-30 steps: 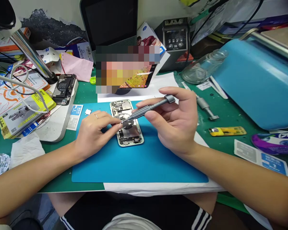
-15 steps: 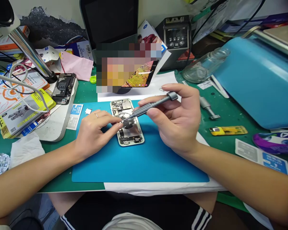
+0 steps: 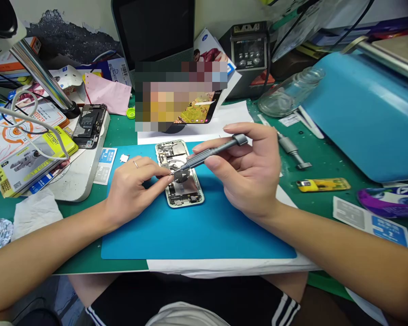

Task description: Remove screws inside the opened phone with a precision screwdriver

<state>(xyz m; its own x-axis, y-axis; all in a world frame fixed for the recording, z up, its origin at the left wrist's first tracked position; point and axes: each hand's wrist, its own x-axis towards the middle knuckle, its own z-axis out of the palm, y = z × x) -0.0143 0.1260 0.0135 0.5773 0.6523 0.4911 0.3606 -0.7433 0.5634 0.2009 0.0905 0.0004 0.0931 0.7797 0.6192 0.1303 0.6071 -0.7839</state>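
Observation:
An opened smartphone (image 3: 190, 190) lies on the blue mat (image 3: 197, 235), its inner boards and parts exposed. My right hand (image 3: 251, 167) grips a grey precision screwdriver (image 3: 211, 155), tilted so its tip points down and left over the phone. My left hand (image 3: 139, 185) is closed in a pinch at that tip, above the phone's left edge. Whatever lies between the left thumb and forefinger is too small to make out. A small silvery part (image 3: 124, 158) rests on the mat just beyond my left hand.
A second grey screwdriver (image 3: 294, 151) and a yellow lighter (image 3: 323, 185) lie to the right. Behind them is a glass jar (image 3: 289, 93). On the left, another opened phone (image 3: 89, 127) sits on a white device beside a yellow battery box (image 3: 34, 165). A propped phone (image 3: 200, 108) stands behind the mat.
The screwdriver in my right hand has shifted slightly left and down, its tip closer to my left fingertips. My left hand and the opened phone stay almost where they were.

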